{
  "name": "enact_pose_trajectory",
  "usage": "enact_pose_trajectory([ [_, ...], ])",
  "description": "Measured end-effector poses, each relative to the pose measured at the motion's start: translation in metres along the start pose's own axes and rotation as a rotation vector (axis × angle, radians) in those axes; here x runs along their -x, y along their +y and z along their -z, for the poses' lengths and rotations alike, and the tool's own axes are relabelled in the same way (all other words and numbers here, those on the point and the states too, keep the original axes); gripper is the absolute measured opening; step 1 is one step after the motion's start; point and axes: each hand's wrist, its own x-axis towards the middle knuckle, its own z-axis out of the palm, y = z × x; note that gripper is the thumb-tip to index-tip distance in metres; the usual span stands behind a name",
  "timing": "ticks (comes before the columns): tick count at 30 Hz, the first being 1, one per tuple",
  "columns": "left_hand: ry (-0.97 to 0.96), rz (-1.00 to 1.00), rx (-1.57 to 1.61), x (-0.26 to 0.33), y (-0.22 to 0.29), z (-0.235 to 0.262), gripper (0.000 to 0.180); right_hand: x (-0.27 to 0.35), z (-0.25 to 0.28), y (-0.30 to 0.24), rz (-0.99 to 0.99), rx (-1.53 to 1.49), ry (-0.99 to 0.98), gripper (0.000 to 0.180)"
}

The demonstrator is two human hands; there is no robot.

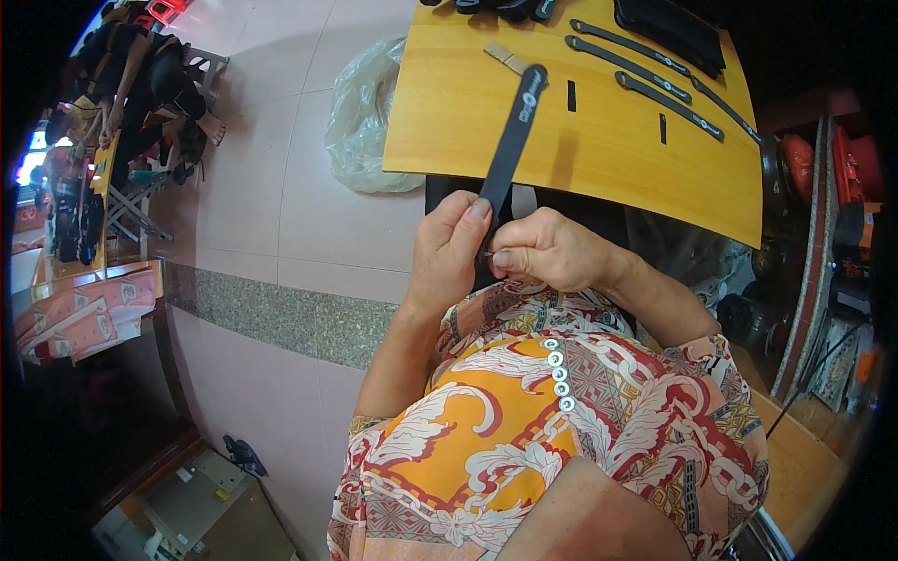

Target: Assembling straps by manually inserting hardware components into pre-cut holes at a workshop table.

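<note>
My left hand [447, 245] is closed around the lower part of a long black strap [510, 140], thumb pressed flat on it. The strap slants up over the near edge of the table, its rounded end uppermost and pale print near that end. My right hand [552, 251] is closed in a pinch beside the strap's lower end, close to the left fingers. What sits between its thumb and finger is too small to make out. More black straps, one of them this strap [669, 105], lie on the yellow table [430, 122] with two short black strips, such as this strip [572, 95].
A small tan piece [505, 58] and a black pouch [669, 33] lie on the table. Left of it, a clear plastic bag [360, 122] rests on the tiled floor. Another person [140, 75] sits at the far left. Shelves with red items [847, 168] stand at right.
</note>
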Motion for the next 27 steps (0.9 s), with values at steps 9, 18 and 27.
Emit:
enact_pose_trajectory([
  [9, 0.023, -0.066, -0.398, 0.001, 0.006, 0.003, 0.023, -0.003, -0.004, 0.007, 0.269, 0.578, 0.094, 0.013],
  [18, 0.269, -0.167, -0.22, -0.008, -0.009, -0.008, 0.025, -0.004, -0.023, 0.01, 0.211, 0.585, 0.301, 0.011],
  [27, 0.334, -0.064, 0.173, -0.015, -0.011, -0.01, 0.02, -0.004, -0.031, 0.011, 0.158, 0.404, 0.455, 0.009],
])
